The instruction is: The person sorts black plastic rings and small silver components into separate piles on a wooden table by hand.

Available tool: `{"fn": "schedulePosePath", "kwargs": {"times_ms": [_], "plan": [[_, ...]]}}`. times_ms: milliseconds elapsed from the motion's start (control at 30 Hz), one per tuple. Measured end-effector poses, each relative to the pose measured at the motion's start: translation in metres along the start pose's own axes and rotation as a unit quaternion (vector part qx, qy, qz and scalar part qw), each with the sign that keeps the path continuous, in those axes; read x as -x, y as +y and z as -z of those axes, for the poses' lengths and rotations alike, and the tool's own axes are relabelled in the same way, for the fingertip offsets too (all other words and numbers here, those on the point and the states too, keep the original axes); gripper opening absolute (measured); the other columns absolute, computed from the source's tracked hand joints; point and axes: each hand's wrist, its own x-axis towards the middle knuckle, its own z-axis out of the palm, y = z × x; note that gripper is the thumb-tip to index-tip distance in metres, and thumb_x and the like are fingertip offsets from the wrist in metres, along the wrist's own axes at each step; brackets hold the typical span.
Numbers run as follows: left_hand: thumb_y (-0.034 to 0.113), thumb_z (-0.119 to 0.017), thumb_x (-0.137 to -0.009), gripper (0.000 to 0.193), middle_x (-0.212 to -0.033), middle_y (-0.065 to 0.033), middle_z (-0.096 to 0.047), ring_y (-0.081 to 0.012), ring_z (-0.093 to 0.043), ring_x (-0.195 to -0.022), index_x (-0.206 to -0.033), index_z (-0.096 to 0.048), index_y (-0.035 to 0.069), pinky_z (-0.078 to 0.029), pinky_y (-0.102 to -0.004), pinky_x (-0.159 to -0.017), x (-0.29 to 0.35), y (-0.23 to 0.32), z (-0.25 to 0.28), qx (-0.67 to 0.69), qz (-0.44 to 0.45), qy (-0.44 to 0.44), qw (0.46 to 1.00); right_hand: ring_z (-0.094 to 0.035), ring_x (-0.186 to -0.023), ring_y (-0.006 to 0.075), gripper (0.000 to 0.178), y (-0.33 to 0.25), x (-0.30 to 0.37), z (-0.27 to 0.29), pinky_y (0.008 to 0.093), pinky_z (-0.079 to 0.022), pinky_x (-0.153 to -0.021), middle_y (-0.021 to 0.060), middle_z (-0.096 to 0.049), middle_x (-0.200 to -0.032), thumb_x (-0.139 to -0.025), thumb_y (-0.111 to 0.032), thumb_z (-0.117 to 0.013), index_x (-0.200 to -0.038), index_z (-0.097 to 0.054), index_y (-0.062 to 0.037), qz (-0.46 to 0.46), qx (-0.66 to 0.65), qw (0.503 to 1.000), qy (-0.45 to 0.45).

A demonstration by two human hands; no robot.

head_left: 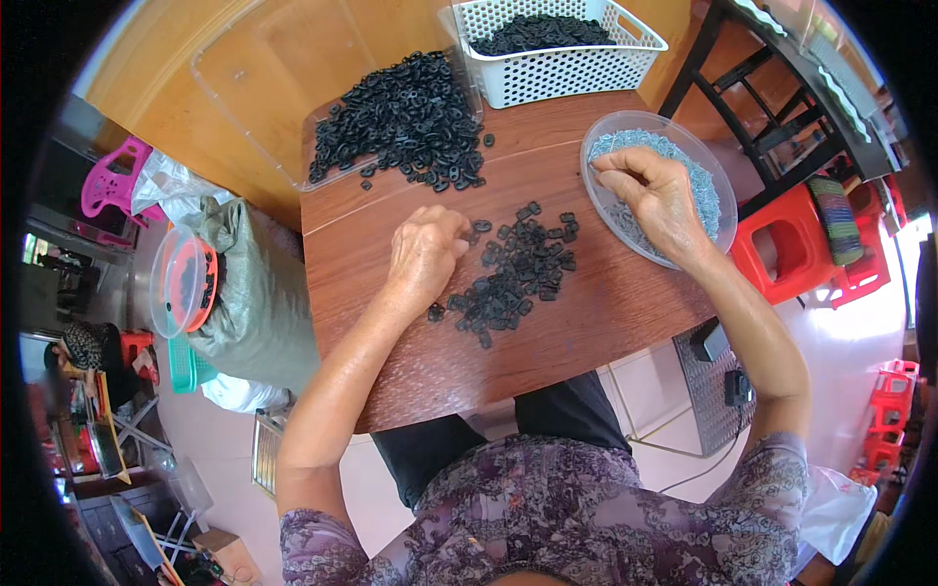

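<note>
My left hand (426, 251) rests on the brown table (586, 322), fingers curled over the left edge of a small heap of black plastic pieces (518, 269); whether it holds one is hidden. My right hand (653, 195) reaches into a clear round bowl (598, 142) of small pale blue-grey metal parts (711, 190), fingertips pinched among them. A larger pile of the same black pieces (405, 117) lies at the table's far side, partly on a clear plastic sheet.
A white slotted basket (567, 68) with more black pieces stands at the far edge. A grey sack (249, 293) and a clear lidded tub (181, 283) sit left of the table. Red stools (791, 244) and a dark frame (762, 107) stand to the right.
</note>
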Motion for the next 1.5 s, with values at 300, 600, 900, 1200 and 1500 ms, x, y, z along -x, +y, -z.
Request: {"fn": "schedulePosePath", "kwargs": {"times_ms": [300,600,900,1200,1500], "plan": [[0.003,-0.069,-0.065,0.016,-0.077,-0.0124,-0.055,-0.0323,-0.055,-0.08,-0.079,-0.061,0.004,-0.044,-0.0425,-0.069,-0.004,0.011,-0.001,-0.061,-0.017,0.028,0.998,-0.064,-0.077,0.0299,0.013,0.017,0.009,0.035,0.0376,-0.049,-0.07,0.0151,-0.066,-0.084,-0.077,-0.007,-0.064,-0.087,-0.066,-0.0002,-0.015,0.06,0.997,0.054],[-0.005,-0.059,-0.067,0.013,-0.078,-0.0154,-0.053,-0.0338,-0.055,-0.079,-0.079,-0.059,0.001,-0.045,-0.0435,-0.066,0.0,0.013,0.0,-0.116,-0.047,0.012,0.992,-0.062,-0.074,0.0284,0.012,0.055,-0.001,0.017,0.0386,-0.047,-0.07,0.0148,-0.066,-0.078,-0.073,-0.01,-0.066,-0.08,-0.067,-0.0005,0.016,0.166,0.985,-0.033],[-0.006,-0.062,-0.066,0.016,-0.078,-0.0162,-0.053,-0.0359,-0.055,-0.081,-0.08,-0.057,0.001,-0.046,-0.0445,-0.069,0.002,0.016,0.003,-0.132,-0.018,-0.005,0.991,-0.058,-0.076,0.0367,0.009,0.077,-0.027,-0.02,0.0444,-0.048,-0.07,0.0179,-0.063,-0.072,-0.069,-0.012,-0.064,-0.067,-0.063,-0.0024,0.03,0.364,0.923,-0.121],[0.002,-0.066,-0.068,0.019,-0.085,-0.017,-0.058,-0.0361,-0.057,-0.085,-0.084,-0.054,0.002,-0.045,-0.0448,-0.073,0.004,0.011,0.003,-0.054,0.089,-0.036,0.994,-0.062,-0.076,0.0411,0.013,0.062,-0.03,-0.018,0.0458,-0.05,-0.069,0.0268,-0.061,-0.075,-0.067,-0.01,-0.058,-0.065,-0.063,0.0021,-0.022,0.336,0.926,-0.169],[0.009,-0.068,-0.076,0.016,-0.072,-0.0094,-0.06,-0.0206,-0.056,-0.063,-0.083,-0.056,0.002,-0.046,-0.0326,-0.055,0.034,0.02,0.015,0.122,0.129,0.031,0.984,-0.058,-0.064,0.0205,0.008,-0.001,0.022,-0.01,0.0301,-0.047,-0.06,0.0137,-0.058,-0.07,-0.078,-0.007,-0.06,-0.077,-0.059,0.0001,-0.042,0.099,0.991,-0.074]]}}
